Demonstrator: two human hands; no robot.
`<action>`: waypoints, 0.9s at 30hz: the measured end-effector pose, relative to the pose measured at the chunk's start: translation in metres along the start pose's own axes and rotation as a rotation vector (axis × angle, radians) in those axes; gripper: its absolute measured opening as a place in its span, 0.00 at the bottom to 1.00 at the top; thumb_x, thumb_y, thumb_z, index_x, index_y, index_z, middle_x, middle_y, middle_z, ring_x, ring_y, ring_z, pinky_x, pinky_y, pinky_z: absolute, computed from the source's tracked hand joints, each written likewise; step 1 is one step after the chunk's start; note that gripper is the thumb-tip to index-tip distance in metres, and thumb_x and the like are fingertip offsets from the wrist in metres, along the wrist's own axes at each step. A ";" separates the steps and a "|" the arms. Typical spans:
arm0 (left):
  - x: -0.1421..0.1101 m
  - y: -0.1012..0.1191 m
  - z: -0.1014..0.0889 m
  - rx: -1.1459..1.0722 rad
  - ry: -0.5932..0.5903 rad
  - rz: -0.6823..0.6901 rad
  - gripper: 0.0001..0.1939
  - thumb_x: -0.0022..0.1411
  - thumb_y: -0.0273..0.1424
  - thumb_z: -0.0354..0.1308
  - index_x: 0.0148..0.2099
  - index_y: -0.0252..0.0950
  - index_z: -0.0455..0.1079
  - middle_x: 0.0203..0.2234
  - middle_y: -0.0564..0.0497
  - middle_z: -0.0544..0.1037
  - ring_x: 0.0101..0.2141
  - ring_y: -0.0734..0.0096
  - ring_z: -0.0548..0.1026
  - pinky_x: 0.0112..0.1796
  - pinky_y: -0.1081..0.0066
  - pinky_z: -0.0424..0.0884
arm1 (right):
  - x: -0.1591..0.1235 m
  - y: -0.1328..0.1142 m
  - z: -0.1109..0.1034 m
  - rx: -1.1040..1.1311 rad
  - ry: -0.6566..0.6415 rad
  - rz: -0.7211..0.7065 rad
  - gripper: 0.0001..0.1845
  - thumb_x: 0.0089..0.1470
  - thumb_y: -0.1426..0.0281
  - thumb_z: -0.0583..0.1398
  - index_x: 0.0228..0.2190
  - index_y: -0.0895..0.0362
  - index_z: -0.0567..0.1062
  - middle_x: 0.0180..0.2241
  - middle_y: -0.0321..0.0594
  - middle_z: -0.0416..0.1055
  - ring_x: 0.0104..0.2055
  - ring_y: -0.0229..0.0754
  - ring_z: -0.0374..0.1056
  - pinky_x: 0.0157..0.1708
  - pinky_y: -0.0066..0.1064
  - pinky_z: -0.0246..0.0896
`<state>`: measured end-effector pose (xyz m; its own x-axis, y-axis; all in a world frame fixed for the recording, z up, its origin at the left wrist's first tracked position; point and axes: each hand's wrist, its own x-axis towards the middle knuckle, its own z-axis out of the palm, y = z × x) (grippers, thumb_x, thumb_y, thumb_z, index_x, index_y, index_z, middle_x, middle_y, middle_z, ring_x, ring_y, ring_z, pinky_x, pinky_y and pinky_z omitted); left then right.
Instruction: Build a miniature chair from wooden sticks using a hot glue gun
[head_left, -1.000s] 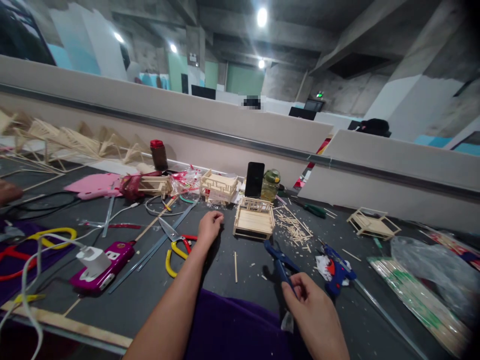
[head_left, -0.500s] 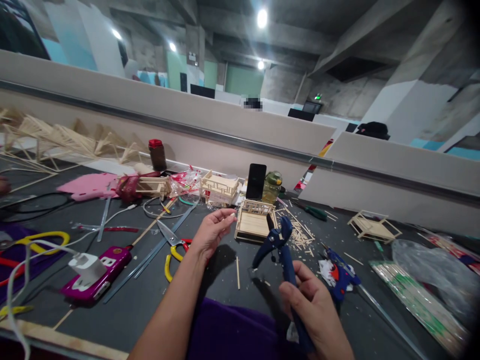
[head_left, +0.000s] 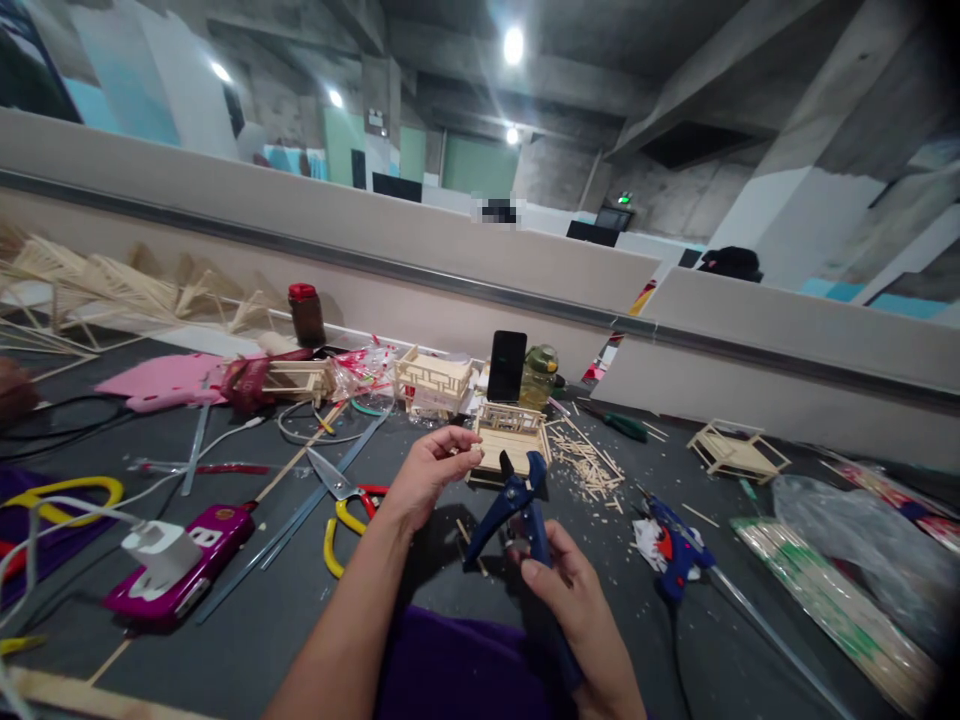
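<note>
My left hand [head_left: 427, 480] is closed in a pinch, with a tiny pale wooden piece [head_left: 475, 450] at its fingertips, in front of the small stick-built model [head_left: 504, 448]. In my right hand [head_left: 576, 605] is a blue pair of hand shears [head_left: 517, 505], gripped by one handle. Its jaws are spread apart and point up toward the model, a little right of my left fingertips. A thin wooden stick [head_left: 471, 545] lies on the dark table, partly hidden by the shears. Cut stick pieces [head_left: 592, 465] are heaped right of the model.
Scissors [head_left: 341, 490] and a purple power strip [head_left: 184, 565] lie left. A blue glue gun [head_left: 679, 550] and bagged sticks [head_left: 832, 600] lie right. Behind stand a phone [head_left: 508, 366], a bottle [head_left: 540, 375] and another stick model [head_left: 433, 378]. Another person's hand [head_left: 15, 388] shows far left.
My right hand has moved left with the shears, bringing their jaws close to my left hand and in front of the model. My left hand still pinches. The view has shifted slightly.
</note>
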<state>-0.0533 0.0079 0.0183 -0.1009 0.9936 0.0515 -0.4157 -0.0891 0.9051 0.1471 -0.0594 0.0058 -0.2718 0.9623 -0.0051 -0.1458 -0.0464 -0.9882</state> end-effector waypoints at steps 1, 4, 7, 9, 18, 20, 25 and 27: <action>0.000 0.000 0.000 0.002 -0.003 -0.005 0.17 0.42 0.32 0.73 0.37 0.35 0.77 0.26 0.53 0.76 0.25 0.79 0.69 0.26 0.78 0.61 | 0.001 0.000 0.000 0.063 0.007 -0.009 0.18 0.50 0.60 0.65 0.41 0.54 0.74 0.41 0.40 0.73 0.44 0.45 0.68 0.46 0.34 0.63; -0.001 -0.001 0.001 0.001 -0.016 -0.011 0.17 0.44 0.33 0.72 0.38 0.35 0.77 0.29 0.50 0.78 0.26 0.78 0.71 0.27 0.78 0.62 | 0.003 -0.001 -0.001 0.297 0.051 -0.050 0.18 0.47 0.63 0.66 0.42 0.53 0.75 0.45 0.42 0.74 0.51 0.49 0.68 0.57 0.44 0.57; -0.002 -0.002 0.002 -0.004 -0.040 -0.007 0.16 0.46 0.33 0.71 0.39 0.34 0.77 0.29 0.50 0.77 0.26 0.78 0.70 0.27 0.78 0.61 | 0.006 -0.006 0.000 0.484 0.087 -0.123 0.10 0.45 0.66 0.65 0.33 0.52 0.77 0.42 0.42 0.76 0.53 0.52 0.68 0.62 0.51 0.50; -0.001 -0.003 0.003 -0.010 -0.061 -0.007 0.15 0.47 0.33 0.71 0.39 0.34 0.77 0.29 0.49 0.77 0.26 0.79 0.70 0.26 0.79 0.61 | 0.009 -0.010 0.000 0.539 0.113 -0.155 0.06 0.43 0.67 0.64 0.29 0.52 0.77 0.41 0.42 0.76 0.53 0.53 0.68 0.62 0.55 0.47; -0.007 -0.022 0.040 -0.121 0.026 0.010 0.15 0.52 0.39 0.67 0.37 0.36 0.72 0.22 0.56 0.72 0.24 0.79 0.68 0.26 0.79 0.61 | 0.018 -0.007 0.004 0.643 0.214 -0.252 0.03 0.48 0.68 0.61 0.30 0.50 0.76 0.41 0.39 0.77 0.53 0.51 0.68 0.61 0.60 0.49; -0.013 -0.029 0.052 -0.120 0.051 -0.004 0.16 0.51 0.40 0.67 0.37 0.36 0.71 0.21 0.57 0.70 0.22 0.80 0.66 0.25 0.79 0.60 | 0.020 -0.007 0.008 0.666 0.215 -0.255 0.08 0.50 0.66 0.60 0.35 0.49 0.76 0.43 0.40 0.76 0.54 0.50 0.67 0.60 0.59 0.50; -0.021 -0.035 0.063 -0.085 0.023 0.068 0.15 0.52 0.40 0.67 0.37 0.36 0.72 0.25 0.55 0.72 0.27 0.76 0.70 0.32 0.76 0.65 | 0.020 -0.008 0.011 0.647 0.111 -0.224 0.21 0.48 0.66 0.59 0.46 0.49 0.73 0.44 0.42 0.73 0.50 0.51 0.68 0.57 0.54 0.57; -0.020 -0.031 0.059 -0.042 0.061 0.108 0.14 0.51 0.38 0.67 0.36 0.35 0.72 0.26 0.54 0.72 0.27 0.77 0.68 0.30 0.77 0.63 | 0.018 -0.005 0.007 0.595 0.149 -0.230 0.25 0.47 0.67 0.60 0.50 0.50 0.70 0.41 0.41 0.73 0.46 0.49 0.70 0.53 0.52 0.62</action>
<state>0.0151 -0.0050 0.0140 -0.2013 0.9720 0.1210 -0.4372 -0.1997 0.8769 0.1358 -0.0438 0.0118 -0.0423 0.9902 0.1333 -0.6974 0.0663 -0.7136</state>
